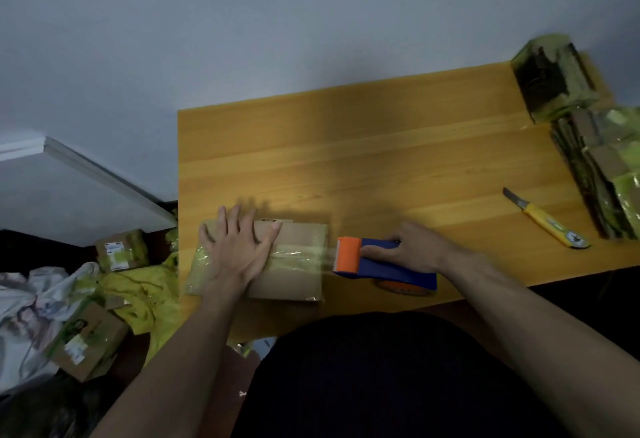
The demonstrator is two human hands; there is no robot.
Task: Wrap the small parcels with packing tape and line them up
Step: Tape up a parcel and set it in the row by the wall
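Observation:
A flat brown cardboard parcel lies at the near left of the wooden table. My left hand presses flat on its left half with fingers spread. A strip of clear tape runs across the parcel to a blue and orange tape dispenser just right of it. My right hand grips the dispenser's handle. Taped parcels are lined up along the table's right edge.
A yellow utility knife lies on the table at the right, blade out. On the floor to the left are more cardboard boxes, yellow plastic bags and white cloth. A grey wall runs behind the table.

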